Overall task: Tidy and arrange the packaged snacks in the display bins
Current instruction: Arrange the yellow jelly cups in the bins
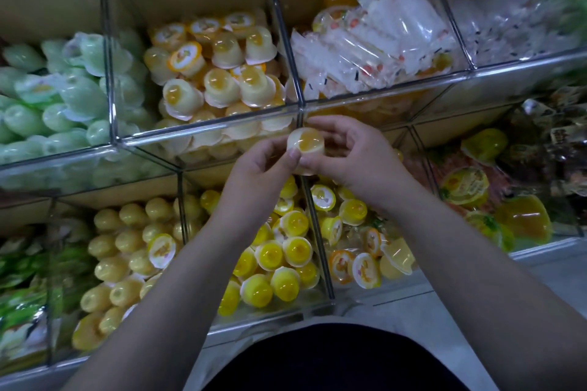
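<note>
Far-R bins [524,63] blurry; cup [306,140] base behind hands [254,168] [355,152]

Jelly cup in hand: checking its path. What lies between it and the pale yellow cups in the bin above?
Head view: only the bin's clear front wall separates the jelly cup from the pale yellow cups.

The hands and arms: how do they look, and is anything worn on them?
The left hand and right hand are bare: no gloves, rings or watch. The left forearm and right forearm show no sleeve. A dark garment shows below.
</note>
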### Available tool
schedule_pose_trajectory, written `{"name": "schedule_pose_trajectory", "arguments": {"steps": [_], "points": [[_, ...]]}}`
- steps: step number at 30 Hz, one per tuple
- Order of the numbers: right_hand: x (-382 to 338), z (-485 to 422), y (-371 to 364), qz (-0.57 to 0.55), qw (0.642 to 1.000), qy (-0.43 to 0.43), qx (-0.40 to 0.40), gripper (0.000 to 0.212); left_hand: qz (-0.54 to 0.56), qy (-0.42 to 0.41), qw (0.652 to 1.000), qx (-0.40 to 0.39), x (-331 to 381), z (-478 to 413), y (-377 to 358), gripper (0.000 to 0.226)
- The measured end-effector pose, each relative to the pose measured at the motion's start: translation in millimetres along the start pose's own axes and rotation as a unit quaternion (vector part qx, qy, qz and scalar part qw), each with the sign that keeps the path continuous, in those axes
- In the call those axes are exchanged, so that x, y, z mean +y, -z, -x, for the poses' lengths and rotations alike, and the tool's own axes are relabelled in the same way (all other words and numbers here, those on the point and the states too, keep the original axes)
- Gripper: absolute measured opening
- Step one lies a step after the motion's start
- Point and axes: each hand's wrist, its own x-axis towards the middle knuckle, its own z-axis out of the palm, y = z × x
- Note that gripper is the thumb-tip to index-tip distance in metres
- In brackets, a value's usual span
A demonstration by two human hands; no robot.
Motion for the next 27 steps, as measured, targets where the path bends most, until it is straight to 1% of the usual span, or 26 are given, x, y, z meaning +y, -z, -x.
{"name": "schedule_pose_trajectory", "arguments": {"steps": [4, 9, 12, 15, 19, 23, 27], "points": [[-17.9, -6.2, -12.2, -0.030, 0.999, 0.019, 0.013, 0.038, 0.002, -0.036, 0.999, 0.003, 17.7, -2.3, 15.8, 0.016], [-37.7, -16.1, -27.7, -0.029, 0.998, 0.053, 0.022, 0.038, -0.007, -0.075, 0.997, 0.006, 32.5, -8.2, 37.4, 0.018], [-48.4, -22.8, -37.8, -0.023, 0.997, 0.069, 0.026, 0.042, 0.001, -0.093, 0.996, 0.009, 41.1, -13.2, 48.9, 0.014], [-58.1, -31.0, -48.1, -0.028, 0.996, 0.083, 0.035, 0.044, -0.012, -0.119, 0.993, 0.012, 48.4, -18.5, 61.0, 0.016], [-67.0, -43.6, -58.8, 0.008, 0.995, 0.089, 0.046, 0.051, -0.029, -0.155, 0.987, 0.017, 57.3, -27.4, 77.2, 0.018], [-74.7, -57.6, -65.2, 0.026, 0.996, 0.079, 0.034, 0.049, -0.037, -0.157, 0.987, 0.026, 60.9, -41.0, 93.0, 0.018], [-79.5, -72.6, -74.4, 0.053, 0.995, 0.077, 0.046, 0.049, -0.056, -0.159, 0.985, 0.040, 61.6, -54.2, 104.7, 0.020]]}}
